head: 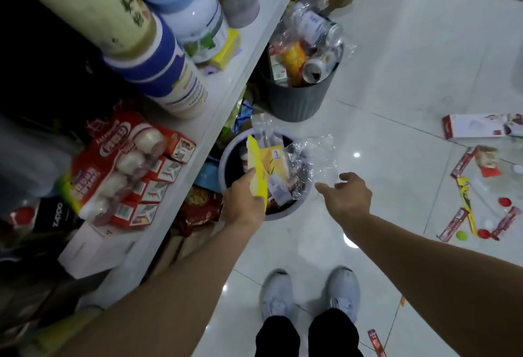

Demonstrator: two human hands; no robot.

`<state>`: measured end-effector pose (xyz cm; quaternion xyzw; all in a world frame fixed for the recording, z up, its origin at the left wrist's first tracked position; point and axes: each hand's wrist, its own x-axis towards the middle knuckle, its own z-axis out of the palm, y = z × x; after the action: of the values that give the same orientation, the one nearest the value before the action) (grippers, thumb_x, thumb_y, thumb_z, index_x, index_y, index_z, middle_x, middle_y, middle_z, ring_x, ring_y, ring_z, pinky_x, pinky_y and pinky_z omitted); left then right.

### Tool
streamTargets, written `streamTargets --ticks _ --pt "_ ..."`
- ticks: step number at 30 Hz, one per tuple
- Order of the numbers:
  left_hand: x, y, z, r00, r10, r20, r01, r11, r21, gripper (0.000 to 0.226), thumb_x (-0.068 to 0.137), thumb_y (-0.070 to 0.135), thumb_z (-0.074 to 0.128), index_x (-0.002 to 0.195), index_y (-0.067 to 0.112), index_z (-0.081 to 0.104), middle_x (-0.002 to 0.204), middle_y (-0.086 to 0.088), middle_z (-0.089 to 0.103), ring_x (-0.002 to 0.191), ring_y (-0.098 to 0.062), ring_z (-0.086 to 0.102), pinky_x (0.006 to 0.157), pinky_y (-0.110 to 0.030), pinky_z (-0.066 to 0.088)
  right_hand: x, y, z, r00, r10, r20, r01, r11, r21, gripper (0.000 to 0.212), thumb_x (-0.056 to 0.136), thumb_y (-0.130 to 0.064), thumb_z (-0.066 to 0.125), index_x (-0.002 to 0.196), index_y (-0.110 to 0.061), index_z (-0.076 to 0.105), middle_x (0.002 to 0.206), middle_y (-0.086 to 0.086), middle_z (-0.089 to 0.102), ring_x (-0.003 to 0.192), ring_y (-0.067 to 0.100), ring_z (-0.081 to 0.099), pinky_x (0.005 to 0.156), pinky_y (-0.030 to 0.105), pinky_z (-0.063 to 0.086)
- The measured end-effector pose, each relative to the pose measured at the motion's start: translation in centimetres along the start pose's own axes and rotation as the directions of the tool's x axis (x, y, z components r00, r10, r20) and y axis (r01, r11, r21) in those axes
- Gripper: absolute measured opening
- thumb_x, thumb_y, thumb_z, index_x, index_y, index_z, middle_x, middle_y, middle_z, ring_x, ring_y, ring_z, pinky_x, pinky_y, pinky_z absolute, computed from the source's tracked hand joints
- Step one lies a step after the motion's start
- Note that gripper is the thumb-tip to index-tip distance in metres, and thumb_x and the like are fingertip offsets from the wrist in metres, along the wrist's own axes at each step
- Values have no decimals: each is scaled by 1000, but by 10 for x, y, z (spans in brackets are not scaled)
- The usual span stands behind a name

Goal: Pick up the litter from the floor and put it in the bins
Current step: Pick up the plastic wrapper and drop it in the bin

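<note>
Most of white bin hidden — left hand grips yellow packet.

Left hand – fingers hidden behind yellow packet it grips; only thumb and back of hand show. White bin: near rim covered by that hand, lower contents buried. Grey bin: left side tucked behind shelf edge. Tall canisters on shelf blurred, tops cut by upper edge. White box cut off at right edge. Red wrapper and trouser legs clipped by bottom edge. Print on floor wrappers too small to read.
</note>
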<state>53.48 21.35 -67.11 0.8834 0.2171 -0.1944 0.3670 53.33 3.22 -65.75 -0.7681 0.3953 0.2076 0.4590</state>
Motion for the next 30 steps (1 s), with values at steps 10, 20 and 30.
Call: streamTargets --ticks 10,20,30 --pt "45 -47 7 997 -60 -39 58 998 -31 63 85 5 70 141 20 47 126 -5 61 111 -21 58 91 -28 50 27 8 43 996 -63 58 70 990 -120 65 83 -31 73 137 -8 46 121 10 61 102 22 57 76 22 38" --pt "56 -58 9 999 -18 34 17 999 49 61 87 24 70 142 17 46 122 -15 64 109 -28 61 91 -41 52 44 3 58 992 -108 62 117 975 -190 59 84 -29 71 134 -9 48 118 10 62 100 23 59 73 25 41" --pt "49 -47 12 990 134 33 -138 946 293 47 95 28 59 138 11 48 128 -9 60 113 -27 57 78 -33 48 47 -2 79 977 -152 147 187 946 -264 44 81 -44 73 108 -12 59 105 5 64 91 23 59 68 25 40"
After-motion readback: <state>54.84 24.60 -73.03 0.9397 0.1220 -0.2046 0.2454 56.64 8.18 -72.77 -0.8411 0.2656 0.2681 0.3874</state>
